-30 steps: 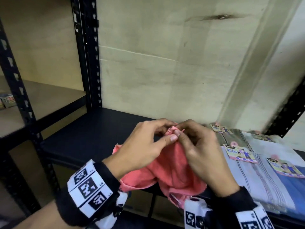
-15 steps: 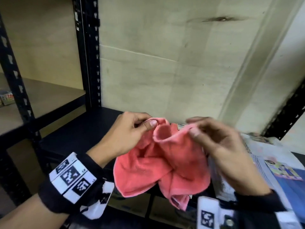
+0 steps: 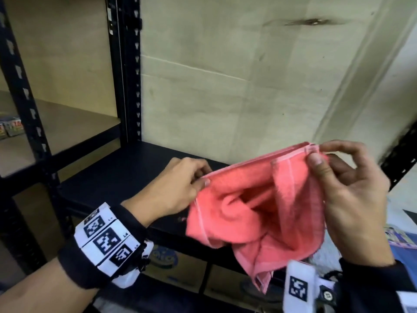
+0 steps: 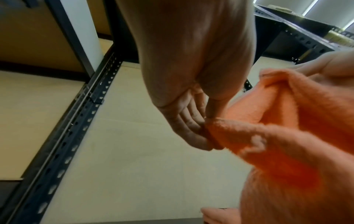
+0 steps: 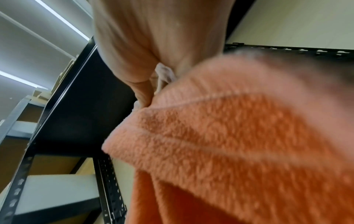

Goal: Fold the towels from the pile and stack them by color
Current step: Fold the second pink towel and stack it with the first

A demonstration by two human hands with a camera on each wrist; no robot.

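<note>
Head view: the left hand [image 3: 178,186] reaches forward, palm down, thumb and fingers pinching one corner of the single pink towel [image 3: 252,213]. The right hand [image 3: 352,195] is raised higher, thumb and forefinger pinching the opposite corner, its other fingers loosely spread. The towel sags between the two hands above the black shelf [image 3: 126,177].

Left wrist view: fingers [image 4: 191,130] curl onto the towel's [image 4: 287,151] edge.

Right wrist view: one towel [image 5: 239,144] hangs below the fingers [image 5: 145,94]; the grip is hidden.
</note>
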